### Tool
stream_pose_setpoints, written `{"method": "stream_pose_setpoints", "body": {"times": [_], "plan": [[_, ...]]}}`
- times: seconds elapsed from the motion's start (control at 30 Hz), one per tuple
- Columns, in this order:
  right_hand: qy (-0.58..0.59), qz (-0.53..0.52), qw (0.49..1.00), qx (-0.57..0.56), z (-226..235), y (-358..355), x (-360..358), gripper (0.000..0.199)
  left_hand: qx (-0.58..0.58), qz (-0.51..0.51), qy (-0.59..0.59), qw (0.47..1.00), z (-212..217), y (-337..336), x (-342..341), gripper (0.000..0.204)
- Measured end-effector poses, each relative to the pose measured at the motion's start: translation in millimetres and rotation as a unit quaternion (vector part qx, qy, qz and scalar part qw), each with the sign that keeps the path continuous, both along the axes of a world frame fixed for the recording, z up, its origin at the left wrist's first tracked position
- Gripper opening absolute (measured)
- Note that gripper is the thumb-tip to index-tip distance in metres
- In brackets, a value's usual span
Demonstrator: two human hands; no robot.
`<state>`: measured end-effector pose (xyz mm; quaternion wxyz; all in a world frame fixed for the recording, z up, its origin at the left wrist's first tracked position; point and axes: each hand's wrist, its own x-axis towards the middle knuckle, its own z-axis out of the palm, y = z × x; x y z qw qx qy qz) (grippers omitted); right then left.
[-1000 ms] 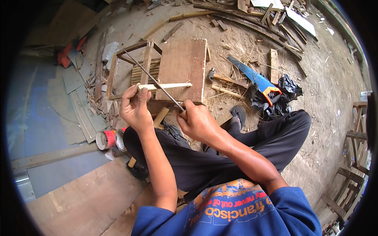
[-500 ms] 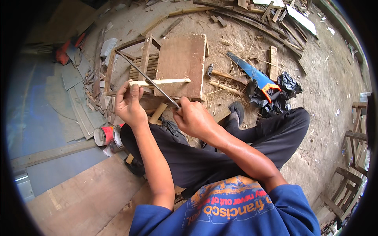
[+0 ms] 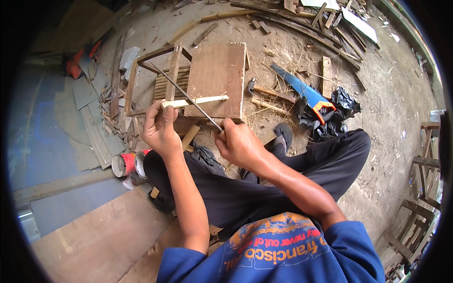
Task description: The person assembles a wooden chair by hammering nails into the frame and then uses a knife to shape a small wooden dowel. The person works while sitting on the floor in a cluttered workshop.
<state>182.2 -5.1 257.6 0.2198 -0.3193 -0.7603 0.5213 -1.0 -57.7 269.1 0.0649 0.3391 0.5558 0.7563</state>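
My left hand (image 3: 161, 129) pinches the near-left end of a pale, narrow wooden strip (image 3: 210, 99) between thumb and fingers. The strip's other end rests on or just above a brown wooden board (image 3: 214, 70) fixed to a small wooden frame. My right hand (image 3: 239, 145) is closed round the near end of a long, thin metal blade (image 3: 205, 113); its handle is hidden in my fist. The blade slants away to the far left and crosses the strip close to my left hand. A little curl stands at the strip's far end.
A claw hammer (image 3: 271, 90) and a blue handsaw (image 3: 299, 87) with an orange handle lie to the right, beside crumpled black plastic (image 3: 347, 101). Red cans (image 3: 123, 164) stand near my left knee. Scrap wood (image 3: 325, 35) is piled at the back. Wooden frames (image 3: 417, 217) stand far right.
My right hand has drawn the blade nearer and slightly right, so less of it reaches past the strip. My left hand has shifted slightly right, still pinching the strip.
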Motion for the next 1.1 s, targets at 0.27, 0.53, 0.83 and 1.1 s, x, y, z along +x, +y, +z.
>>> {"method": "stream_pose_setpoints", "body": {"times": [0.27,0.53,0.83,1.1], "plan": [[-0.001,0.010,1.000,0.018,-12.0,1.8,1.5,0.025,-0.007,0.009,-0.018,1.000,-0.3,0.1,1.0,0.024],[-0.028,0.036,0.998,0.047,-14.2,4.6,8.3,0.023,-0.006,0.005,-0.025,1.000,1.6,0.9,2.0,0.025],[-0.028,0.023,0.999,0.032,-13.9,8.2,16.5,0.021,0.007,-0.006,-0.029,1.000,0.5,1.7,0.6,0.025],[-0.060,0.052,0.996,0.049,-24.9,17.1,21.9,0.024,0.007,0.017,-0.045,0.999,-1.2,0.2,-9.8,0.027]]}}
